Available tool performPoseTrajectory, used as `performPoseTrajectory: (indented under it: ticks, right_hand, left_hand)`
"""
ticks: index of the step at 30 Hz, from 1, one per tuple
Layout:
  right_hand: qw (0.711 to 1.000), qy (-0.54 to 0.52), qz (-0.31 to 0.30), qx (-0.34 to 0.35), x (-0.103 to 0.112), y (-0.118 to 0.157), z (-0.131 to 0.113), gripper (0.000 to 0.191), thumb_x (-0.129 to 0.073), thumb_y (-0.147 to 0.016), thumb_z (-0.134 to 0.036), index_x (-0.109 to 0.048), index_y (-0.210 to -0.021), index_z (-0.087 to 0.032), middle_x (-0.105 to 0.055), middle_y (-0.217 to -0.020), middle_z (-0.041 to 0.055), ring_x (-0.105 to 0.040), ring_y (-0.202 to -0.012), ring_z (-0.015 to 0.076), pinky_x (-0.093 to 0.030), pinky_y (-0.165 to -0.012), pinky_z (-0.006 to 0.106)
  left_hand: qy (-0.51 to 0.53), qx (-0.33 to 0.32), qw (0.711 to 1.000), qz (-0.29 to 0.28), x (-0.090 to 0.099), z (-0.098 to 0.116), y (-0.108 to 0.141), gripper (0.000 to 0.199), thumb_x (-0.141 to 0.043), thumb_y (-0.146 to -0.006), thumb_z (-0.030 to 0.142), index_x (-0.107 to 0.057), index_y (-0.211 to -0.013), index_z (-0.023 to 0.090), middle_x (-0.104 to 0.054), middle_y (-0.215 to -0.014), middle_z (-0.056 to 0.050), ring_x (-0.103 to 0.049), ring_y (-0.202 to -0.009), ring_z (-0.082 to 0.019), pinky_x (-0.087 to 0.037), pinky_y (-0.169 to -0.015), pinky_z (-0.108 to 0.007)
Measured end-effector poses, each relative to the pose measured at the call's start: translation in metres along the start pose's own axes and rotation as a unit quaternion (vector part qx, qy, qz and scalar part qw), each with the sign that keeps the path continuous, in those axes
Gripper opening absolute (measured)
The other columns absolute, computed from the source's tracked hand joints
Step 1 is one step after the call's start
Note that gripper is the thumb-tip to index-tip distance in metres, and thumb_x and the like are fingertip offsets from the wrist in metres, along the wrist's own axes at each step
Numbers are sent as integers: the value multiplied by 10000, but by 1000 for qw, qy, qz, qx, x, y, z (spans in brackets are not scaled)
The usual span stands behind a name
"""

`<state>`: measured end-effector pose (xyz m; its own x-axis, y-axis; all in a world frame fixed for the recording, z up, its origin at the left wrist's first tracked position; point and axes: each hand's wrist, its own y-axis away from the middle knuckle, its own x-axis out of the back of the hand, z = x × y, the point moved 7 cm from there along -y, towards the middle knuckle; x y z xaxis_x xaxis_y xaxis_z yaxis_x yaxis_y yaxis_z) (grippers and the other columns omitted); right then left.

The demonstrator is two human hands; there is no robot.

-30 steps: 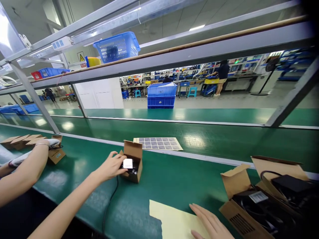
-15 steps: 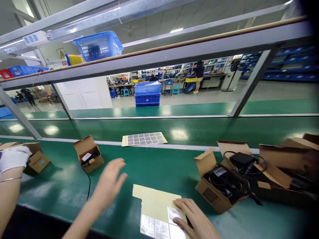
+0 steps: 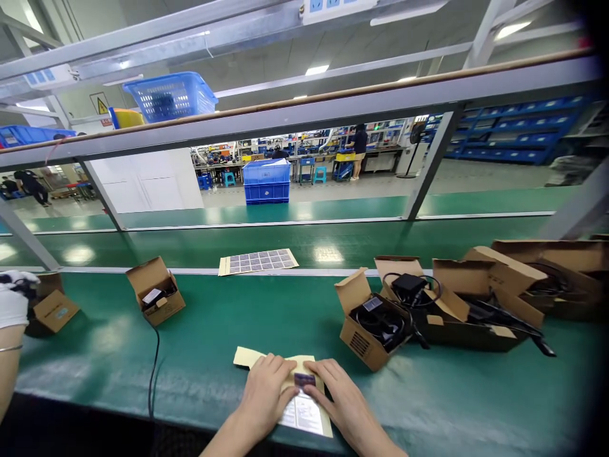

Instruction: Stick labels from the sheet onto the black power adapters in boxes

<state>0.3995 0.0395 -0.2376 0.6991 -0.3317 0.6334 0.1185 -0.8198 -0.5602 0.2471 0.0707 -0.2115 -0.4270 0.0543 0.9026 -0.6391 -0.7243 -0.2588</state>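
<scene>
A cream backing sheet of stickers (image 3: 307, 416) lies at the near edge of the green bench, with silvery printed labels on its lower part. My left hand (image 3: 265, 395) holds its left side, fingers bent over the paper and thumb near the middle. From the right, my right hand (image 3: 341, 398) grips the opposite side, its thumb almost meeting the left one. Between my thumbs and fingertips a dark purple, shiny label (image 3: 304, 379) shows. Farther back lies another sheet of labels (image 3: 259, 261), untouched.
To the right, open cardboard boxes (image 3: 364, 343) hold black adapters and cables. A small open box (image 3: 162, 308) stands at left, its cable (image 3: 155, 374) trailing to the front edge. A co-worker's white-gloved hand (image 3: 14, 298) is at a box (image 3: 54, 311) on the far left.
My left hand has come down from the air onto the sticker sheet, beside my right hand. A dark label now shows between them. The view has swung right.
</scene>
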Motion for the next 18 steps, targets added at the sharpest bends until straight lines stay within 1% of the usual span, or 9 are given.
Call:
performPoseTrajectory:
  ticks: [2,4,5,6,9,11,14,16,18]
  right_hand:
    - [1000,-24,-3,-14,1,-2,-3,141,-620,-908,-226,-623,-1048,-230,-665,-948,32,-635,-905,204,-560,-791,332]
    - [998,-48,-10,-42,2,-5,-7,40,-602,-905,-205,-612,-938,-226,-645,-894,16,-626,-862,192,-542,-756,309]
    - [997,-57,-15,-56,2,-7,-9,34,-592,-903,-195,-597,-882,-221,-632,-862,9,-621,-829,186,-530,-733,302]
    - [996,-63,-18,-68,3,-9,-11,69,-582,-900,-187,-578,-837,-216,-620,-832,4,-614,-795,182,-518,-709,297]
    - [994,-68,-30,-75,8,-13,-20,112,-554,-909,-185,-545,-801,-212,-600,-804,-3,-594,-746,169,-486,-669,287]
    - [995,-63,-40,-64,15,-14,-27,119,-543,-927,-199,-540,-809,-215,-600,-812,-8,-592,-748,162,-477,-664,281]
    - [997,-45,-53,-41,31,-13,-36,111,-555,-944,-229,-551,-833,-223,-620,-826,-15,-613,-759,154,-488,-667,270]
    - [999,-15,-46,-7,42,-12,-43,101,-546,-962,-251,-578,-870,-227,-648,-836,-10,-636,-767,157,-506,-670,271]
    - [998,38,-18,49,53,-10,-52,134,-506,-989,-264,-604,-906,-223,-675,-824,0,-654,-744,165,-521,-651,284]
  left_hand:
    - [10,7,1000,20,1,1,2,273,-648,-876,206,-610,-1146,226,-666,-1045,-58,-582,-965,-264,-479,-833,-420]
    - [36,8,998,42,3,1,3,192,-634,-874,163,-637,-1058,218,-673,-992,-49,-584,-934,-245,-459,-812,-389]
    - [46,7,998,52,4,0,3,150,-623,-877,151,-647,-1011,214,-678,-964,-45,-585,-916,-237,-449,-798,-376]
    - [51,4,997,63,6,0,3,115,-609,-885,147,-652,-969,212,-681,-936,-42,-585,-896,-231,-438,-784,-367]
    - [49,-6,995,81,14,2,5,98,-572,-914,162,-655,-910,214,-685,-881,-30,-581,-847,-220,-406,-753,-352]
    - [55,-10,995,79,20,7,6,111,-562,-920,169,-661,-901,216,-684,-862,-25,-580,-828,-212,-397,-743,-341]
    - [93,-7,994,57,29,15,6,113,-583,-901,171,-684,-907,220,-688,-849,-19,-592,-819,-195,-407,-740,-314]
    - [134,6,990,39,36,20,4,126,-603,-879,171,-704,-921,234,-705,-874,-8,-612,-835,-183,-419,-755,-292]
    - [177,25,984,21,40,23,2,141,-613,-865,188,-722,-933,246,-727,-912,4,-632,-862,-176,-427,-782,-278]
